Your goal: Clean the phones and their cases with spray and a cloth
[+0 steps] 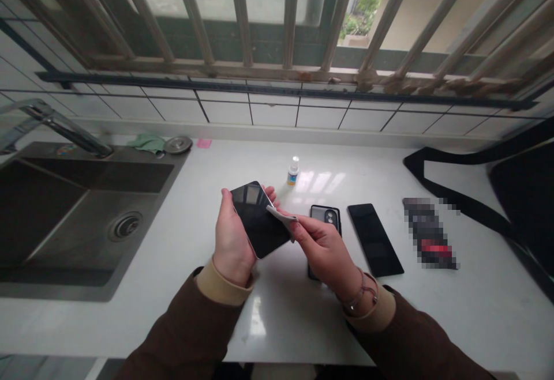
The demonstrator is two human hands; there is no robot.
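Observation:
A smartphone (258,224) with a dark, glossy screen lies tilted in my left hand (234,241), its fingers wrapped round from beneath and the thumb along the left edge. My right hand (326,247) pinches a small grey cloth (282,215), which touches the phone's right edge. Partly hidden under my right hand is a black phone case (319,213) with camera cutouts. Just right of it, a second black phone (375,240) lies flat on the white counter (277,322). Behind the held phone stands a small white bottle (293,171) with a blue and orange label.
At left is a sink (93,224) with a chrome faucet (69,129). A green cloth (147,143), a metal drain cover (178,145) and a pink piece (204,143) lie behind. A blurred-out item (428,233) and a black strap (459,201) are at right. Window bars rise behind.

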